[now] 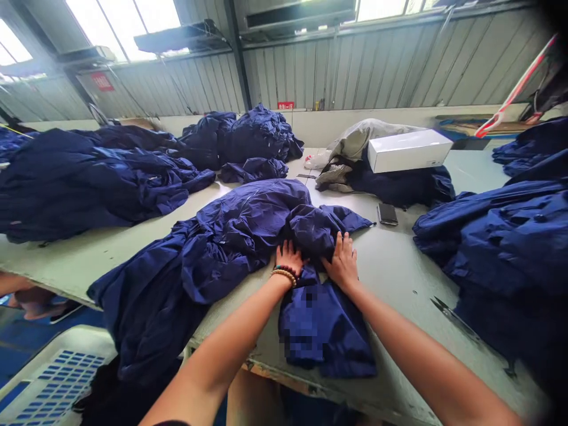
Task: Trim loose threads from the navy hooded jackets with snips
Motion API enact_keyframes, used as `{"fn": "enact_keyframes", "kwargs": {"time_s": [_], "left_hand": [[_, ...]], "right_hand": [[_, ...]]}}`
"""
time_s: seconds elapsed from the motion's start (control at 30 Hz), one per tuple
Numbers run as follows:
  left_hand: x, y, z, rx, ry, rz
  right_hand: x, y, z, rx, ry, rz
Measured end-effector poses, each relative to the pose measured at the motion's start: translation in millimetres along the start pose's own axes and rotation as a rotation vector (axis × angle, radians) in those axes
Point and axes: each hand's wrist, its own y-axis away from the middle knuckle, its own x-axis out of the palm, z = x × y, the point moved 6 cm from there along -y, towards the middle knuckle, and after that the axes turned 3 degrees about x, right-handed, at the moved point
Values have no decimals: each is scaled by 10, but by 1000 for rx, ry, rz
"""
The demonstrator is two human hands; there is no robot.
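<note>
The left grip [289,259] and the right grip [341,261] both lie open, palms down and fingers spread, pressing on a crumpled navy-blue woven garment [235,248] without closing on it. A bracelet of dark and tan round beads [284,276] circles the left wrist. The garment sits directly beneath both grips and spreads mostly ahead and to the left of them, while a doubled flap of the same cloth [326,337] hangs toward the viewer, partly pixelated, on the pale grey-green worktop [402,290].

The cloth looks light, thin and limp, with a faint sheen, so it will probably slump and slide over itself rather than hold a shape. A pinch on a folded edge seems the surest hold, such as the pointed corner [368,223] just ahead of the right grip.

Ahead and to the right of the right grip lies a flat black smartphone [387,214]. Farther ahead, a white rectangular box [409,150] rests on dark cloth beside a grey fabric sack [368,137]. Large heaps of navy garments [89,177] lie to the left, with another [497,248] to the right. Below and left of the left grip sits a white plastic crate with blue slots [55,373].
</note>
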Motion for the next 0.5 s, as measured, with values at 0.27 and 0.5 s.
{"fn": "enact_keyframes", "kwargs": {"time_s": [0.27,0.5], "left_hand": [[-481,505,469,69,-54,-228],[-247,455,1791,-240,-105,-71]], "right_hand": [[92,103,130,-308,112,150],[161,70,149,-247,220,241]]}}
